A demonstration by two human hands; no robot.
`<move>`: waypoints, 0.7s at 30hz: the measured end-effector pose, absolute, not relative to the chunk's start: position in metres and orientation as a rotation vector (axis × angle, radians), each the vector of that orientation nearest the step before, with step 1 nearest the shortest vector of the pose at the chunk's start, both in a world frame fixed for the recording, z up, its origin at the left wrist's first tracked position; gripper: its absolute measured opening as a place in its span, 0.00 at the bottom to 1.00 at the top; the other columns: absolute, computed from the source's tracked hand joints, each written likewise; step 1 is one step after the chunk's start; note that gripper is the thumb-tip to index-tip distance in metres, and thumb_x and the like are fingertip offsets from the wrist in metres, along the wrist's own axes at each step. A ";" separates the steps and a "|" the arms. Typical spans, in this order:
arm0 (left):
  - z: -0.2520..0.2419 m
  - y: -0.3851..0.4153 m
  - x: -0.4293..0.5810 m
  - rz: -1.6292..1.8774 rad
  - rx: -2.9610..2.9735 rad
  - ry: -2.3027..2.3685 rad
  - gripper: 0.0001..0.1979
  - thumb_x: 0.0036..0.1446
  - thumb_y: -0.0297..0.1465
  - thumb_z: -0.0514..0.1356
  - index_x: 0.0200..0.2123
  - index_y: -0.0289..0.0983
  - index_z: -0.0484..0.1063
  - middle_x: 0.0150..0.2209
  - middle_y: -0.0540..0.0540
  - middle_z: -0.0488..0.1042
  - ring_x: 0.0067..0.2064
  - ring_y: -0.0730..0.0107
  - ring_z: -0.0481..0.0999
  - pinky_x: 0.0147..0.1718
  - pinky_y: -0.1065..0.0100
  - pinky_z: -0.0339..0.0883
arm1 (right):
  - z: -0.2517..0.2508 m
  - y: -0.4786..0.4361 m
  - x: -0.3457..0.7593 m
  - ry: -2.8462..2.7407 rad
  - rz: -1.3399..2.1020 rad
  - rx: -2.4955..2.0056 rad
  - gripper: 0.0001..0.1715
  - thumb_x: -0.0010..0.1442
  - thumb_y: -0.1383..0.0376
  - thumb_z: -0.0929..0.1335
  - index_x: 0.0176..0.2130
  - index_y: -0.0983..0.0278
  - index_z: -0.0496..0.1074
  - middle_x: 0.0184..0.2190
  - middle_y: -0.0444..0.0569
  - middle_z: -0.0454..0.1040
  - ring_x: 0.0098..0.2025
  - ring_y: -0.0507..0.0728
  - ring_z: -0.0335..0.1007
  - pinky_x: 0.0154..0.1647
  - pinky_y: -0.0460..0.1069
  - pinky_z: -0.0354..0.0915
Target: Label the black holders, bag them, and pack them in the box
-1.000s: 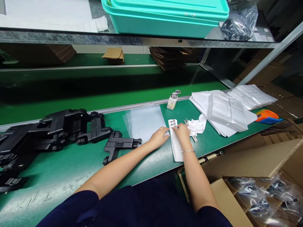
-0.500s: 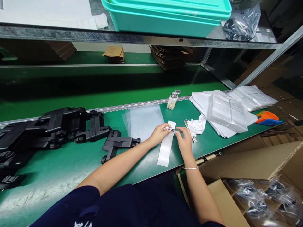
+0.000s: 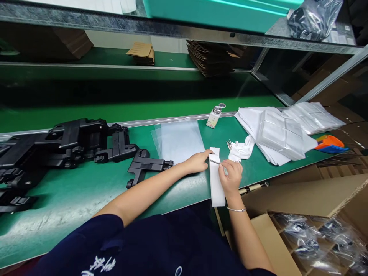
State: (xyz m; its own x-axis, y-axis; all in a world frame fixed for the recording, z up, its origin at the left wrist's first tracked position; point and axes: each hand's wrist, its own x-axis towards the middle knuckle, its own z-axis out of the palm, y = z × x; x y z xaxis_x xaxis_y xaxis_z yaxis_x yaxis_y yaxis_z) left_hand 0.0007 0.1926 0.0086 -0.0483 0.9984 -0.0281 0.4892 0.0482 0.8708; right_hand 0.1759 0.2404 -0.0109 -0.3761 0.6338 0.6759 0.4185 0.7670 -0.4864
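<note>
A long white strip lies on the green bench, its lower end reaching the front edge. My left hand is at the strip's upper left edge, with fingertips closed on it. My right hand, fingers closed, holds thin metal tweezers, whose tip points left over the upper part of the strip. Just behind my right hand lies a crumpled white cloth, with pointed metal tools beside it. A small bottle with its lid raised stands farther back.
Black plastic parts cover the left of the bench. Clear sheets lie centrally. White packs and an orange and blue object are at right. An overhead shelf spans the back; an open carton stands low right.
The strip has shifted right and turned more upright. The small dark-and-white item between my hands no longer shows there, and tweezers are now in my right hand. The camera view has shifted slightly.
</note>
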 end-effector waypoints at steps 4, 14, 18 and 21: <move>0.041 0.167 -0.027 0.408 1.797 1.984 0.39 0.55 0.22 0.52 0.69 0.36 0.47 0.45 0.39 0.79 0.42 0.56 0.80 0.43 0.61 0.71 | -0.022 0.221 0.175 -1.858 1.191 -0.915 0.21 0.67 0.54 0.60 0.49 0.62 0.73 0.43 0.56 0.80 0.44 0.61 0.77 0.48 0.58 0.69; 0.009 0.006 -0.163 0.713 1.717 2.197 0.20 0.63 0.34 0.46 0.49 0.40 0.74 0.55 0.44 0.74 0.64 0.57 0.64 0.63 0.48 0.56 | 0.004 0.250 0.145 -1.962 0.821 -0.902 0.16 0.61 0.54 0.65 0.42 0.62 0.71 0.53 0.58 0.72 0.59 0.64 0.65 0.61 0.64 0.57; -0.007 -0.007 -0.111 0.975 1.428 2.391 0.21 0.64 0.28 0.45 0.56 0.36 0.67 0.62 0.40 0.66 0.66 0.58 0.59 0.64 0.48 0.55 | 0.026 0.199 0.087 -2.020 1.127 -0.671 0.11 0.62 0.58 0.66 0.30 0.61 0.70 0.51 0.53 0.72 0.61 0.63 0.62 0.63 0.62 0.54; -0.009 -0.007 -0.083 1.067 1.323 2.368 0.22 0.64 0.27 0.46 0.60 0.36 0.62 0.67 0.39 0.57 0.69 0.57 0.52 0.66 0.47 0.52 | 0.019 0.155 0.045 -2.170 1.342 -0.600 0.11 0.59 0.59 0.67 0.28 0.60 0.70 0.47 0.52 0.74 0.59 0.63 0.62 0.63 0.63 0.53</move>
State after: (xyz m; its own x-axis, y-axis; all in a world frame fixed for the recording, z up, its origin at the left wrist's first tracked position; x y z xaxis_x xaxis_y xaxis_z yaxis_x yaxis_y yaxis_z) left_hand -0.0828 -0.0073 -0.0093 -0.5675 0.8104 0.1455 0.6459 0.3286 0.6890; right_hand 0.0449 0.1554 0.0192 -0.7699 0.6085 0.1926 0.0995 0.4125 -0.9055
